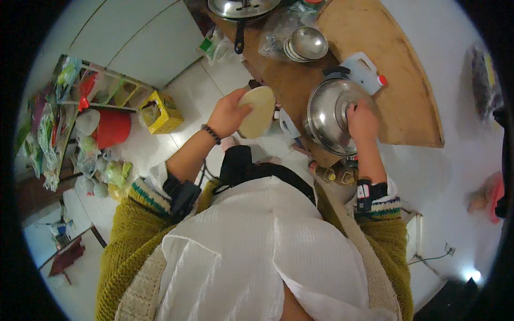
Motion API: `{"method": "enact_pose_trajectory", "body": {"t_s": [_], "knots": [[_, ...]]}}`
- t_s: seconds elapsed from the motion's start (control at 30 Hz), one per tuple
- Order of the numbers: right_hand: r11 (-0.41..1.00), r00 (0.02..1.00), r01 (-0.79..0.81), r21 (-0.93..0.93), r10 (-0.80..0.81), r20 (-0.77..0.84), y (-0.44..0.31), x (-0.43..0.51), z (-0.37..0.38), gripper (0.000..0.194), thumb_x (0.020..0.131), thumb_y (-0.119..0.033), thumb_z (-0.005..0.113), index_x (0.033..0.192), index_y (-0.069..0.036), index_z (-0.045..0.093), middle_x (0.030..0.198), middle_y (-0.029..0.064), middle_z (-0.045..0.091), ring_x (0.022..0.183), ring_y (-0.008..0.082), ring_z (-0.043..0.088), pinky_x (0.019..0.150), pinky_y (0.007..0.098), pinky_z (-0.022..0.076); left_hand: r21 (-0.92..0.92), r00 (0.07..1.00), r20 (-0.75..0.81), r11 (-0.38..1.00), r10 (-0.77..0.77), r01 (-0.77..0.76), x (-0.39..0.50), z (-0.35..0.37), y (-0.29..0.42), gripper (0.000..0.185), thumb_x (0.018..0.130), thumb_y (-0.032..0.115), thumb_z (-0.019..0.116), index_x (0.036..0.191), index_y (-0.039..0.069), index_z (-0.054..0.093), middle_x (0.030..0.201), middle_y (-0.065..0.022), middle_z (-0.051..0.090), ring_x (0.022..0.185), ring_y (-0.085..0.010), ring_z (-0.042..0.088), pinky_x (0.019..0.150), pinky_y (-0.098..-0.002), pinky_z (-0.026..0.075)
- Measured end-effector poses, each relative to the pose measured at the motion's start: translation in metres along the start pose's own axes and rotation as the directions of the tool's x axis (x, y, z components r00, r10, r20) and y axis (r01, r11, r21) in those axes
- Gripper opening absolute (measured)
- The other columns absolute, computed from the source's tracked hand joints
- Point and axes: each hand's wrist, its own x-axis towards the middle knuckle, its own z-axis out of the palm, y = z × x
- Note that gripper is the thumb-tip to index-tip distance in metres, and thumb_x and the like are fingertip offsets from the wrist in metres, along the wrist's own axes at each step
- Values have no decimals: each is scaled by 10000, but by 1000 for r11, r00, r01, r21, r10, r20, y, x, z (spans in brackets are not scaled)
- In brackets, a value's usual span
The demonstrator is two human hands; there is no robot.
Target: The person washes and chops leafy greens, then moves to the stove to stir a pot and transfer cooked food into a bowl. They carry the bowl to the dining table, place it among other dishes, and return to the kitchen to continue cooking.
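In my left hand (229, 114) is a flat, pale yellow round piece (258, 116), perhaps a plate or a lid. The thumb lies across its face, and it is held tilted beside the table edge. My right hand (362, 120) grips the dark knob of a domed stainless steel lid (331, 112). That lid covers a pan with a black handle (336, 72) at the table's front. Whether the lid rests fully on the pan, I cannot tell. What lies under it is hidden.
A white plastic jug (361, 72) with a red cap stands behind the pan. Stacked metal bowls (308, 43) and a lidded frying pan (243, 8) sit farther back on the wooden table (405, 100). Bottles (335, 175) stand below. A yellow box (162, 114) and a red bucket (114, 128) are at left.
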Motion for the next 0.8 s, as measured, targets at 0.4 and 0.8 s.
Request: {"method": "enact_pose_trajectory", "body": {"t_s": [0.4, 0.8], "knots": [[954, 995, 37, 297, -9, -96, 62, 10, 1, 331, 1009, -266, 435, 1147, 0, 575, 1065, 265, 637, 1013, 459, 597, 861, 497, 471, -419, 990, 91, 898, -104, 133, 73, 90, 3, 317, 876, 216, 656, 1137, 39, 617, 1027, -193, 677, 949, -336, 663, 842, -403, 515], [961, 975, 109, 253, -54, -217, 78, 11, 9, 306, 994, -272, 466, 1080, -6, 589, 997, 246, 649, 911, 454, 617, 799, 513, 476, 204, 931, 62, 908, 361, -365, 99, 179, 34, 592, 816, 63, 612, 1391, 69, 469, 1089, -226, 518, 1042, -450, 541, 910, -499, 475]]}}
